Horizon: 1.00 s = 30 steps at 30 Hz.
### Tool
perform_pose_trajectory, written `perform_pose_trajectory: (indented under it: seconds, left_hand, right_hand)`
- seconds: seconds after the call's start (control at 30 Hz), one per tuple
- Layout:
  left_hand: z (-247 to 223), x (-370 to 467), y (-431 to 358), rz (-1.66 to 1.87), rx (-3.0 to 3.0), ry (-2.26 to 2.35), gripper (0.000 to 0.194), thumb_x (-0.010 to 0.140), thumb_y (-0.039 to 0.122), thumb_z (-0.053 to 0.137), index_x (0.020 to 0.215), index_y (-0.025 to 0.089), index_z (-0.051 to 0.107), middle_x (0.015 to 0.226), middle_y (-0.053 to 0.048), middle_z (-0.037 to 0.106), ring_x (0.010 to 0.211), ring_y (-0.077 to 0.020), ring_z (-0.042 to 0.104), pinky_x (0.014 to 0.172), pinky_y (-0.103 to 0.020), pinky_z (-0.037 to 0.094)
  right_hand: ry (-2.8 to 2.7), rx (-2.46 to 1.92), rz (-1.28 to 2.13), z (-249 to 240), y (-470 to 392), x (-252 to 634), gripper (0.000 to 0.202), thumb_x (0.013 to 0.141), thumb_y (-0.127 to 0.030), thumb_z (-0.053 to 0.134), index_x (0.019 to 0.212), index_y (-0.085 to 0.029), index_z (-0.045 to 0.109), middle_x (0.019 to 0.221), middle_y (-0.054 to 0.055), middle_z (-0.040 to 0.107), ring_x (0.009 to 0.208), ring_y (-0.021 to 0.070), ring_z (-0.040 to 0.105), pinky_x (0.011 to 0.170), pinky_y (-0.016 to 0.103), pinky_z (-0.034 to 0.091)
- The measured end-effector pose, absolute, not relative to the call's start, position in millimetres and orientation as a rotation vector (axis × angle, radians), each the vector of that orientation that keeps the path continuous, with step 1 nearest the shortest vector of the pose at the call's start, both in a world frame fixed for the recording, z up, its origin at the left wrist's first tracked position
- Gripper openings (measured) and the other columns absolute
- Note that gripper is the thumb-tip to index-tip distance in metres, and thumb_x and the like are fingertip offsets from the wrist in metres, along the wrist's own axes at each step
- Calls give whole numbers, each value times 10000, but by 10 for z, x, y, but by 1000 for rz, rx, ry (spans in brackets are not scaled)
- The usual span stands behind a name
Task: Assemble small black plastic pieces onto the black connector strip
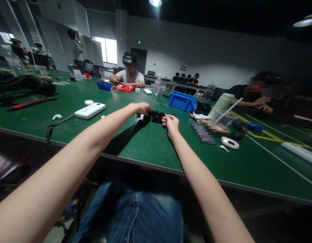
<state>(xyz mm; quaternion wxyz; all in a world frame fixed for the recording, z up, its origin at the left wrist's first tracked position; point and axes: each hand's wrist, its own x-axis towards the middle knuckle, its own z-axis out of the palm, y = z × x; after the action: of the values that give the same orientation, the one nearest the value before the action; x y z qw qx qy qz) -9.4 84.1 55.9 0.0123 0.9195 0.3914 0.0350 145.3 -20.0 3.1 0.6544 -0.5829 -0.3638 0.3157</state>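
A row of small black parts [158, 117] lies on the green table in front of me; their exact kind is too dark to tell. At the left end of the row, my left hand [145, 108] reaches down with curled fingers closed on a black part. A small white piece [140, 116] shows just below that hand. My right hand [171, 123] is at the other end, thumb and fingertips pinched at the edge of a black part. What exactly sits between the fingertips of either hand is partly hidden.
A blue bin [182, 101] stands behind my right hand. To the right are a green bottle [221, 104], a plastic cup [224, 120] and an earbud case [230, 143]. A white power bank [90, 111] lies left. Across the table a person [130, 76] handles red and white blocks.
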Motion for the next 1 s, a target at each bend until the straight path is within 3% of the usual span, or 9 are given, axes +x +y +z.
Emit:
perform_pose_trajectory:
  seconds: [0.2, 0.43, 0.63, 0.77, 1.0]
  left_hand:
    - [502, 23, 825, 226, 2818, 1220, 346, 594, 172, 690, 933, 236, 715, 888, -30, 716, 832, -196, 646, 787, -283, 497]
    - [567, -37, 808, 158, 2816, 1300, 510, 669, 287, 680, 1166, 191, 621, 1099, -69, 677, 961, -192, 630, 820, -234, 478]
    - [679, -377, 963, 136, 2789, 1494, 393, 766, 298, 578, 1132, 174, 648, 1125, -70, 666, 1017, -192, 616, 874, -217, 444]
    - [573, -540, 1036, 168, 2740, 1616, 400, 803, 289, 521, 1165, 159, 631, 1168, -85, 647, 1075, -207, 592, 914, -223, 420]
    - [49, -575, 947, 300, 2647, 1642, 512, 842, 515, 424, 1207, 198, 595, 1272, -97, 581, 1150, -238, 551, 927, -281, 425]
  right_hand:
    - [-856, -1347, 705, 39, -203, 1473, 87, 826, -170, 500, 859, -151, 579, 740, 13, 660, 566, 58, 621, 476, 136, 459]
    - [-867, -1389, 674, 41, -219, 1434, 97, 816, -172, 507, 854, -141, 591, 740, 20, 658, 562, 65, 610, 486, 152, 444]
    - [-1283, -1423, 328, 38, -316, 1331, 123, 771, -223, 554, 856, -165, 622, 811, 35, 679, 680, 130, 638, 740, 282, 504]
    - [-1638, -1328, 169, 33, -393, 1185, 235, 790, -176, 501, 1000, -174, 607, 899, 52, 666, 789, 157, 627, 811, 310, 488]
    - [-2068, -1167, 50, -16, -424, 987, 408, 818, -223, 536, 1226, -207, 539, 1259, 92, 551, 1171, 205, 511, 1018, 367, 385]
